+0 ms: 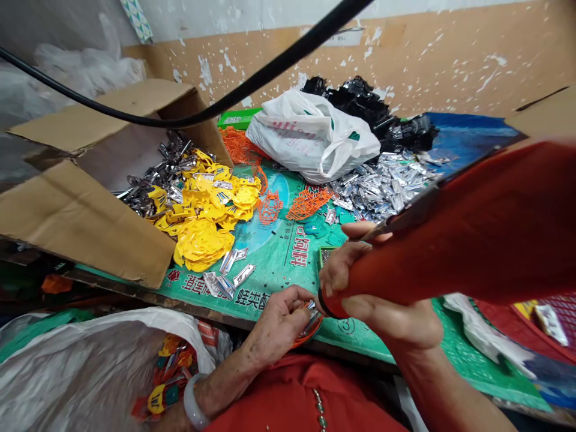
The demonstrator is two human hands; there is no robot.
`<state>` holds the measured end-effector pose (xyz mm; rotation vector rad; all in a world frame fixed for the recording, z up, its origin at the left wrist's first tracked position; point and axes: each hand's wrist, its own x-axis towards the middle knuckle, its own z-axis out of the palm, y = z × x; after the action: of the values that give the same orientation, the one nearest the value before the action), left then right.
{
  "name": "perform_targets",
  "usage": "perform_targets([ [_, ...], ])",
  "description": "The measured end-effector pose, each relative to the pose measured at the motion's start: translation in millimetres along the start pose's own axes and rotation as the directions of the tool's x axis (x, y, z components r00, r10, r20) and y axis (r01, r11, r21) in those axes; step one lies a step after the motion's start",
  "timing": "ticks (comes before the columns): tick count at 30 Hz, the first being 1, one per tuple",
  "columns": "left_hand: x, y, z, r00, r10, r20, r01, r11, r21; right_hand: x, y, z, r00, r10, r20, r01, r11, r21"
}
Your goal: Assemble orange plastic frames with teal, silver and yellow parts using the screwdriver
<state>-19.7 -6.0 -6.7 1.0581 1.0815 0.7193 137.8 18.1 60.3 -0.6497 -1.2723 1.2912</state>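
Observation:
My right hand (382, 294) is wrapped around a large red electric screwdriver (432, 240), which slants across the right side close to the camera. Its dark lower end points down at the table's front edge. Beside that end, my left hand (285, 318) pinches an orange plastic part (306, 337) with a silvery metal piece (312, 318) on it. My fingers and the screwdriver hide much of that part. Just behind the right hand stands a small green tray of screws (324, 255), partly covered. Several loose silvery metal pieces (228, 276) lie left of my hands.
An open cardboard box (90, 222) lies at left, spilling metal pieces beside yellow plastic parts (202, 210). Behind are a white plastic bag (292, 132), black parts (360, 102) and a metal heap (387, 183). A clear bag (90, 366) of mixed parts sits lower left. A black cable (252, 90) crosses above.

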Motion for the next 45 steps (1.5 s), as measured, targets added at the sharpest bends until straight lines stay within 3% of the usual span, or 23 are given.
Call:
perform_targets([
  [6,-3.8,3.4,-4.4,0.997,0.057,-0.058,-0.045,0.979,0.197,-4.9,-7.4,-8.2,0.993,-0.073,-0.096,0.086,0.985,0.149],
  [10,-3.8,2.1,-7.6,0.995,0.083,-0.062,-0.065,0.967,0.247,-5.2,-18.9,-16.9,0.973,-0.096,-0.211,0.122,0.986,0.115],
  [15,-0.5,-0.5,-9.3,0.994,0.062,-0.085,-0.039,0.968,0.247,-3.0,-19.5,-22.8,0.956,-0.115,-0.270,0.133,0.990,0.053],
  [28,7.0,3.6,-13.4,0.982,-0.115,-0.147,0.109,0.993,-0.052,4.7,-12.4,-30.7,0.932,-0.110,-0.345,0.115,0.993,-0.007],
  [34,8.1,5.7,-15.2,0.971,-0.186,-0.147,0.168,0.977,-0.131,-2.3,-11.3,-34.2,0.950,-0.086,-0.301,0.091,0.996,0.004],
  [38,8.5,5.4,-14.0,0.972,-0.177,-0.156,0.152,0.975,-0.162,-11.3,-11.2,-37.2,0.963,-0.062,-0.261,0.062,0.998,-0.008],
  [45,11.2,0.0,-15.7,0.959,-0.140,-0.248,0.092,0.977,-0.194,-16.7,-13.5,-39.2,0.941,-0.045,-0.335,0.040,0.999,-0.023],
])
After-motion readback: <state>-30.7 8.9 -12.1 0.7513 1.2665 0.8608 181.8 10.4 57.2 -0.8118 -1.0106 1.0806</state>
